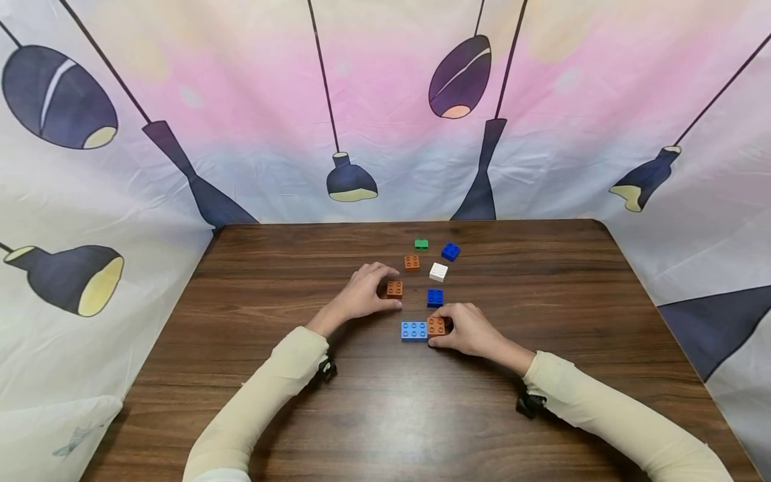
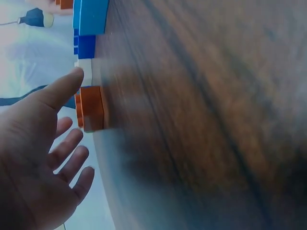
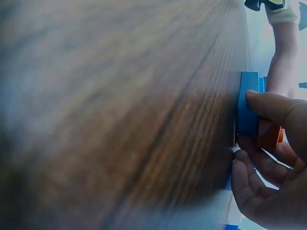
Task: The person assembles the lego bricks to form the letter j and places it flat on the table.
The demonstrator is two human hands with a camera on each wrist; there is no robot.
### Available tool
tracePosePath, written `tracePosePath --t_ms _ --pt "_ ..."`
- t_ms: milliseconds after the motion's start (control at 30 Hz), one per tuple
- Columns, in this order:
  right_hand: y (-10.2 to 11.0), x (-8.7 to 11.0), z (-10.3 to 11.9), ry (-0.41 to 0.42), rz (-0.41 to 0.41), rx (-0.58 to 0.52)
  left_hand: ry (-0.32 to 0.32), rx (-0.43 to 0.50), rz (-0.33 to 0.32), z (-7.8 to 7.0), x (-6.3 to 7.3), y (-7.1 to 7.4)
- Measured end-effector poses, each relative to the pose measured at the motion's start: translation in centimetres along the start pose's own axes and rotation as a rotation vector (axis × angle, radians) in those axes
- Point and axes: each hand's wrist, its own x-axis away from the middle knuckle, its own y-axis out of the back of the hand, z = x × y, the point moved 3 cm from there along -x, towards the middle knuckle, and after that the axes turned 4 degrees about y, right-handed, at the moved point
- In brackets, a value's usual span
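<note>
My left hand (image 1: 364,292) lies around an orange brick (image 1: 394,289), thumb and fingers spread apart on either side of it. A gap shows between that hand (image 2: 41,148) and the orange brick (image 2: 92,109) in the left wrist view. With thumb and fingers, my right hand (image 1: 472,330) pinches another orange brick (image 1: 436,326) at the right end of a light blue brick (image 1: 413,331). In the right wrist view this orange brick (image 3: 269,132) stands higher than the light blue brick (image 3: 248,105) and seems to overlap its top; the thumb covers part of the join.
Beyond the right hand lies a dark blue brick (image 1: 435,298). Farther back are a white brick (image 1: 438,272), an orange brick (image 1: 411,263), a second dark blue brick (image 1: 450,251) and a green brick (image 1: 421,245). All rest on the brown wooden table (image 1: 271,268), with a printed cloth (image 1: 397,134) behind.
</note>
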Motion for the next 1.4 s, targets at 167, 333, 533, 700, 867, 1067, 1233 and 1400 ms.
tracePosePath --t_ms 167,333,533,700,867,1067,1233,1400 --pt "0.02 -0.02 0.04 -0.008 0.0 0.0 0.006 -0.003 0.044 0.48 -0.29 -0.17" --pt "-0.02 0.02 0.0 -0.002 -0.004 0.0 0.006 -0.005 0.059 0.93 -0.46 -0.4" --pt "-0.1 0.03 0.01 -0.004 -0.002 -0.003 -0.015 -0.027 0.063 1.04 -0.66 -0.48" --pt "-0.07 0.0 0.01 -0.01 -0.008 0.01 -0.034 -0.03 0.054 0.89 -0.83 -0.45" --pt "-0.05 0.02 0.04 -0.016 -0.004 0.004 -0.038 -0.033 0.05 0.76 -0.79 -0.43" --pt "-0.04 0.09 0.1 -0.017 -0.004 -0.001 -0.045 -0.033 0.046 0.67 -0.51 -0.38" --pt "-0.02 0.09 0.14 -0.007 -0.009 0.008 -0.043 -0.004 0.037 0.64 -0.28 -0.19" --pt "0.0 0.05 0.09 -0.006 -0.009 0.012 -0.058 0.026 0.039 0.39 0.04 0.03"
